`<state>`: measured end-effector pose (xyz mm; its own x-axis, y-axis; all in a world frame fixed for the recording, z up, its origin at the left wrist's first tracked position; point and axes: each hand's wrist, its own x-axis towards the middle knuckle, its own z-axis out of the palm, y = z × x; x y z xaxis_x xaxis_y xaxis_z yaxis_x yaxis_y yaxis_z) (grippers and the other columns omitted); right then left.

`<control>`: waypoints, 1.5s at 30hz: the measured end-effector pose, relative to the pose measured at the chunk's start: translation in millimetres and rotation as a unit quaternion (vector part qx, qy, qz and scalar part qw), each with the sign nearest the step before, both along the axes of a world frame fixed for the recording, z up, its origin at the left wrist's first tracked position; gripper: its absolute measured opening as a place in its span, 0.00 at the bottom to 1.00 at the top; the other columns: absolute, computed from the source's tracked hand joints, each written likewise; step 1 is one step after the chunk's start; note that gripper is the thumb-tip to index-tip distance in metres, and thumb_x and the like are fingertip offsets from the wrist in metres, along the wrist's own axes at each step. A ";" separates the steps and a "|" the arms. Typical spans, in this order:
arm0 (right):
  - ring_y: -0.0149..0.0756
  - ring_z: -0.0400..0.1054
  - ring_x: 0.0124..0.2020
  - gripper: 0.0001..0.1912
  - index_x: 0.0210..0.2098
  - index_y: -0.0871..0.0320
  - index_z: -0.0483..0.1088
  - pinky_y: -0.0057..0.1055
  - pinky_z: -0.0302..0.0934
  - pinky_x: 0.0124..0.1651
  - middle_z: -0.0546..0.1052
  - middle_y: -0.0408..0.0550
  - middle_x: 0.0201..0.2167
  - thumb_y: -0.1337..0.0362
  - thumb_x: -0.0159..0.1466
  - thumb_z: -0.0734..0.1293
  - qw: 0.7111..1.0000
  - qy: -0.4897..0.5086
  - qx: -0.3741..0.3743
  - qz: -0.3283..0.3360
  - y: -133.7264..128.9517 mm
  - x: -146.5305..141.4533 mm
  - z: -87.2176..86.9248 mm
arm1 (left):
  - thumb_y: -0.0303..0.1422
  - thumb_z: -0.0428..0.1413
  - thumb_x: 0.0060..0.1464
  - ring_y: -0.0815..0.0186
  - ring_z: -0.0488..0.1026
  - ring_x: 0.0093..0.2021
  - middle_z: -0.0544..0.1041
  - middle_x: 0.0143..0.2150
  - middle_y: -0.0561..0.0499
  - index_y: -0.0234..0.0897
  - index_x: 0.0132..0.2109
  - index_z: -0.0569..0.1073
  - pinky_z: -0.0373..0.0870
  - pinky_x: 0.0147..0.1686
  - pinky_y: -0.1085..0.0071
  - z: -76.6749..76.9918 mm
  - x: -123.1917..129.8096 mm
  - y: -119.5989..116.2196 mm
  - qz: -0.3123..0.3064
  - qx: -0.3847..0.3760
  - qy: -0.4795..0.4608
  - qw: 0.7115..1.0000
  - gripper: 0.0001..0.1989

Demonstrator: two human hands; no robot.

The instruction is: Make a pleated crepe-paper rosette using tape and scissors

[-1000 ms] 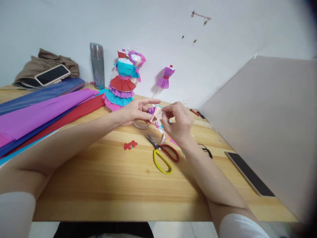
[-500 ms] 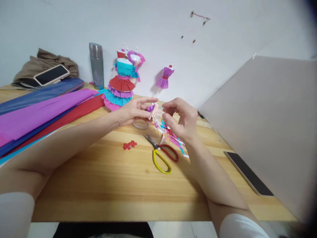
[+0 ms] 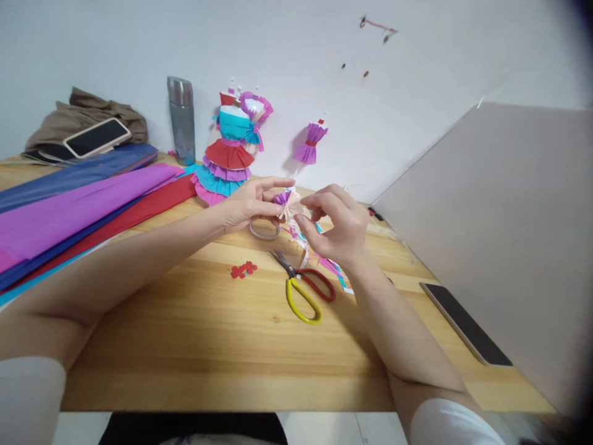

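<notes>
Here, left hand [image 3: 252, 206] holds seemingly one rosette [image 3: 291, 207].

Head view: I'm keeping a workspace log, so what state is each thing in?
Pleated paper: fanned out
Left hand: pinching the pleated paper
Right hand: loosely curled, open
Scissors: lying flat, handles spread
Bottle: upright, closed
Left-side phone: screen dark
Right-side phone: screen dark
Brown cloth: crumpled
Red pieces: loosely clustered
Paper scraps: scattered
Purple dress: cinched at the waist
Tiered dress: upright

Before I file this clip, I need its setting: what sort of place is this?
Probably a craft workspace: scissors and colourful scraps lie on a wooden table, with a small purple dress against the wall.
</notes>
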<state>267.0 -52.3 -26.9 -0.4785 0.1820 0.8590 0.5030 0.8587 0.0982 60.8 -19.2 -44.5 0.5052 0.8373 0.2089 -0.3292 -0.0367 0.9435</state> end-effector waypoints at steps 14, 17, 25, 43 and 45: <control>0.34 0.65 0.26 0.05 0.36 0.53 0.69 0.33 0.57 0.28 0.70 0.44 0.27 0.66 0.70 0.65 0.996 -0.036 0.010 -0.084 5.2 1.7 -10.3 | 0.25 0.69 0.44 0.67 0.79 0.33 0.82 0.35 0.49 0.32 0.60 0.75 0.75 0.37 0.68 0.6 2.6 0.4 0.039 0.053 0.023 0.998 0.34; 0.34 0.65 0.26 0.04 0.37 0.53 0.70 0.33 0.58 0.29 0.71 0.44 0.28 0.66 0.70 0.65 0.995 -0.040 0.005 -0.095 4.4 1.0 -10.3 | 0.25 0.68 0.44 0.67 0.78 0.33 0.82 0.36 0.49 0.32 0.60 0.75 0.76 0.38 0.68 1.7 2.7 -0.2 0.039 0.053 0.025 0.998 0.33; 0.36 0.71 0.27 0.12 0.50 0.50 0.70 0.37 0.67 0.33 0.77 0.47 0.38 0.60 0.67 0.69 0.996 -0.005 -0.070 -0.059 1.2 2.1 -3.7 | 0.27 0.69 0.45 0.65 0.79 0.35 0.83 0.39 0.46 0.31 0.61 0.74 0.75 0.38 0.67 3.0 2.6 -1.9 0.029 0.052 0.023 0.998 0.34; 0.36 0.71 0.26 0.09 0.46 0.51 0.68 0.37 0.69 0.32 0.79 0.45 0.32 0.66 0.67 0.66 0.987 0.077 -0.137 -0.042 5.5 2.2 -8.8 | 0.20 0.66 0.48 0.68 0.78 0.31 0.82 0.36 0.47 0.29 0.53 0.76 0.74 0.33 0.70 7.0 3.1 -3.8 0.033 -0.026 -0.030 0.999 0.23; 0.35 0.71 0.25 0.11 0.47 0.51 0.67 0.37 0.69 0.31 0.79 0.44 0.33 0.65 0.66 0.68 0.983 0.085 -0.158 -0.038 8.6 1.8 -11.5 | 0.21 0.67 0.47 0.68 0.78 0.31 0.82 0.37 0.47 0.29 0.52 0.77 0.75 0.33 0.70 6.2 3.0 -3.6 0.026 -0.032 -0.037 0.998 0.23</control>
